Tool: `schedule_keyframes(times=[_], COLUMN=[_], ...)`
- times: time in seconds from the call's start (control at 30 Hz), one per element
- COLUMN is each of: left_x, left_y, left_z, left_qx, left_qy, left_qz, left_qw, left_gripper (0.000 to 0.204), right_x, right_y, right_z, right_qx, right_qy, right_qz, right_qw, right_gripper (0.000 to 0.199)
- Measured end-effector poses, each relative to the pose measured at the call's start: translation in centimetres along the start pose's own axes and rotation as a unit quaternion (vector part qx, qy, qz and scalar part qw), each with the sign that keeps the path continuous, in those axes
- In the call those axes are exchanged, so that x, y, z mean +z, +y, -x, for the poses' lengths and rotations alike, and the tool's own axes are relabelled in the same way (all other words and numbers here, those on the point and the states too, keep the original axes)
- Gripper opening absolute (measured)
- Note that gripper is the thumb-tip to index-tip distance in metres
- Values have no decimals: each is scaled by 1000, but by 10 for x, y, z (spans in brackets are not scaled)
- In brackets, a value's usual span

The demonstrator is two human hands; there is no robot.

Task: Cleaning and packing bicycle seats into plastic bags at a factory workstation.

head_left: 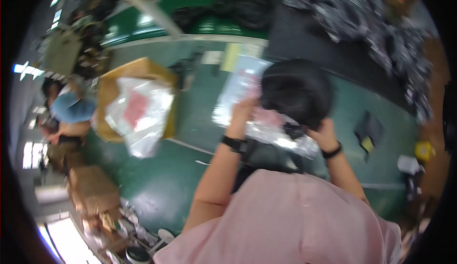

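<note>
A rounded black item [297, 90], blurred and too dark to name, stands over a clear plastic bag [228, 97] with a pink patch on the dark green table. My left hand [244, 111] is closed at the bag's side, left of the black item. The fingers of my right hand [326, 135] close round the lower right edge of the black item, partly hidden by it. Each wrist wears a black band. A small dark piece [369, 132] with a yellow-green patch lies to the right.
Left on the table is an open yellow-brown sack [107, 109] with a clear plastic bag [162, 100] over it. Shiny grey plastic packs [342, 12] are heaped at the far right. A person in blue [74, 107] is at the far left, near cardboard boxes [94, 188].
</note>
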State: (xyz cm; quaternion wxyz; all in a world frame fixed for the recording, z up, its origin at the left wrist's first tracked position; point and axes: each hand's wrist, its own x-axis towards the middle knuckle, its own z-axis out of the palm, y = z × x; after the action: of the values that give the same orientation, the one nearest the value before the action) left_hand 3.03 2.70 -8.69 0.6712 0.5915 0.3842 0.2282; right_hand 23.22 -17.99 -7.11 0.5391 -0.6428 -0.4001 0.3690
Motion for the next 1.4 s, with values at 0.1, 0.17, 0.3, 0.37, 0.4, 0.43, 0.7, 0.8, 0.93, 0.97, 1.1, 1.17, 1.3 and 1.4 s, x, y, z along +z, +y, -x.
schedule_keyframes(times=[0.1,0.17,0.3,0.37,0.4,0.43,0.7,0.8,0.93,0.97,1.1,1.17,1.3,1.4], left_x=[-16,3,34,60,64,67,54,146,198,200,176,154,76,-2], left_y=[-20,18,67,73,78,82,48,85,102,108,134,139,84,29], left_z=[-20,-17,16,37,43,48,51,74,46,41,22,-22,-211,-322], left_qx=[-35,-78,25,187,265,338,415,412,481,486,417,307,62,-114], left_qy=[92,111,-10,-95,-153,-206,-191,-399,-377,-374,-457,-364,-58,109], left_qz=[191,164,13,-119,-237,-348,-359,-266,-210,-210,-240,-117,-88,51], left_qw=[977,977,1000,971,922,850,814,775,763,761,748,872,993,986], left_gripper=[27,23,19,14,13,13,34,19,19,19,17,20,40,64], right_x=[25,19,16,15,12,9,4,22,4,-9,-66,-138,-271,-276], right_y=[-21,-4,5,8,10,11,0,24,11,8,-23,-41,-65,-83], right_z=[-11,-10,1,-2,-6,-7,0,-7,-29,-32,-52,-64,-99,-159], right_qx=[-136,-76,26,46,64,82,266,193,199,194,190,207,61,20], right_qy=[11,-8,-32,-35,-23,-11,-35,70,58,59,114,162,332,339], right_qz=[192,272,325,317,267,216,-424,-265,65,69,16,-26,-311,-222], right_qw=[972,959,945,947,961,973,865,942,976,977,975,964,888,914], right_gripper=[58,57,57,55,53,51,49,59,73,73,69,63,40,41])
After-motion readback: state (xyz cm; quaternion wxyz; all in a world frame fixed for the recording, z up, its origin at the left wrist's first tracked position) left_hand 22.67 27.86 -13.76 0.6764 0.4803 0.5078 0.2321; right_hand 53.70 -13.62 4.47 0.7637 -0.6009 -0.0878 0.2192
